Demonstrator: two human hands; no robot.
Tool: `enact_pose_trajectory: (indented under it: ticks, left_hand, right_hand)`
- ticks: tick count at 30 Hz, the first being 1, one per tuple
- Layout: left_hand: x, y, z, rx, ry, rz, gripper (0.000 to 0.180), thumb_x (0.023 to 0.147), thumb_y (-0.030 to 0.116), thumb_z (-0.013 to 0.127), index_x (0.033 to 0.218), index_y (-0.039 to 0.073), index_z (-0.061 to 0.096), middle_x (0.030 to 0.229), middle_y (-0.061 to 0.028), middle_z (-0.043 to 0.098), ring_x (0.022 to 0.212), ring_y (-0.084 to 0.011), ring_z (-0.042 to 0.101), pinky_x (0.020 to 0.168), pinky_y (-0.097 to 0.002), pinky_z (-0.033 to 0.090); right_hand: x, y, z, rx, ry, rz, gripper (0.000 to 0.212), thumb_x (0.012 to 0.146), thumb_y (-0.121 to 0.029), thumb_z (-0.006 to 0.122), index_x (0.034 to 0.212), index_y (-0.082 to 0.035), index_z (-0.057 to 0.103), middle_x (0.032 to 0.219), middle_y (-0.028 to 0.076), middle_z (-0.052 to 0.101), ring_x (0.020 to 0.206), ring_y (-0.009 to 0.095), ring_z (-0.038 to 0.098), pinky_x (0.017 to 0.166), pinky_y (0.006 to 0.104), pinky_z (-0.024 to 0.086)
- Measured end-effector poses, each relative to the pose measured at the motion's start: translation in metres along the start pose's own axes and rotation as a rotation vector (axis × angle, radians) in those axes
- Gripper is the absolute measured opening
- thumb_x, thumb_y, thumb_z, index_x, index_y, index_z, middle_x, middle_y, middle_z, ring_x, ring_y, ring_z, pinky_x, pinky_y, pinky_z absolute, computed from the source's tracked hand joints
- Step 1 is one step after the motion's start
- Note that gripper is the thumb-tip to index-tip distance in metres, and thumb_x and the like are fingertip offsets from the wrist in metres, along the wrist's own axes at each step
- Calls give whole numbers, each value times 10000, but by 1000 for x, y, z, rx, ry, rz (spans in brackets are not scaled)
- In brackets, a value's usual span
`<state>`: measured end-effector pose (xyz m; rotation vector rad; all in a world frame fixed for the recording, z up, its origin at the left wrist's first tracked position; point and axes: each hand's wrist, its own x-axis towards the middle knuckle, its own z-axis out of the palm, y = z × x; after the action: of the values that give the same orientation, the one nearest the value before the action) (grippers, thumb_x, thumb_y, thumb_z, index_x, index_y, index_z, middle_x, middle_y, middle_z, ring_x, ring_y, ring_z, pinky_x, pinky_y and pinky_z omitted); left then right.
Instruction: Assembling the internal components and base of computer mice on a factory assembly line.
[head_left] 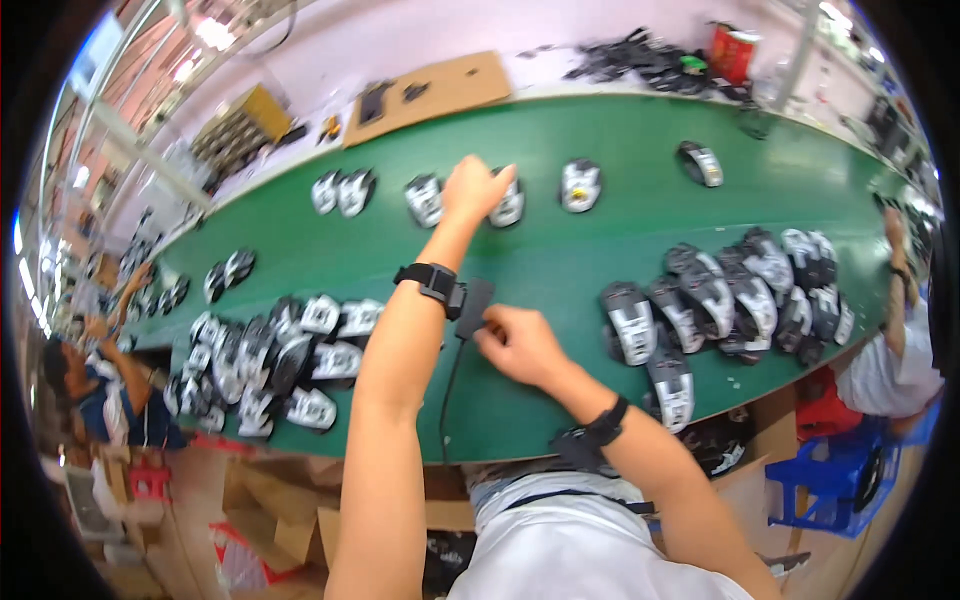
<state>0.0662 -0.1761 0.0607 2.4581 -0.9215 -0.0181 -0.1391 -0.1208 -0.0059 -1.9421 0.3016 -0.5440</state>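
A: Where do the hands lie on the green belt (560, 260)?

B: The left hand (474, 189) reaches to the belt's far side, fingers closed over a glossy black-and-white mouse shell (507, 205). The right hand (520, 343), near the belt's front edge, pinches a flat, matte black pad (472, 306).

A: And beside them?

B: Heaps of rounded shells (720, 295) lie on the belt to the right.

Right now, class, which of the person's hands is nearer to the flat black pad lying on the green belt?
Right. The right hand touches the flat black pad at its lower edge, while the left hand reaches far beyond it, resting on a mouse shell.
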Motion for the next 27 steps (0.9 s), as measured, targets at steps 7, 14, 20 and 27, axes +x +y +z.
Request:
enact_pose_trajectory:
  ticks: [7, 14, 20, 27]
  left_hand:
    - [-2, 20, 38, 450, -199, -49, 887, 710, 711, 595, 1231, -5, 547, 1236, -203, 575, 1128, -353, 573, 910, -489, 466]
    - [20, -46, 43, 310, -105, 168, 843, 671, 471, 771, 1259, -36, 442, 1158, -254, 575, 1044, -413, 583, 899, -456, 465]
    - [-46, -27, -41, -779, -47, 157, 542, 858, 154, 668, 1298, 16, 384, 1016, -116, 595, 890, -172, 602, 775, -292, 475]
    - [-133, -19, -70, -1267, -63, 294, 544, 895, 223, 582, 1349, 21, 361, 1147, -147, 567, 969, -255, 631, 835, -343, 502]
  right_hand:
    - [0, 21, 12, -102, -1, -17, 187, 697, -167, 590, 652, 14, 590, 674, 245, 602, 656, 433, 604, 607, 511, 487]
    - [-8, 9, 16, -80, 17, -126, 242, 703, -117, 618, 904, 7, 569, 895, 197, 614, 768, 394, 605, 691, 482, 497]
    - [-8, -1, 39, -356, -48, -354, 536, 693, -168, 707, 1189, -42, 548, 1295, 171, 427, 1157, 373, 438, 899, 446, 445]
    - [-5, 7, 72, -530, -202, -535, 434, 726, -322, 720, 1073, -90, 604, 1285, 122, 449, 1237, 391, 395, 948, 451, 388]
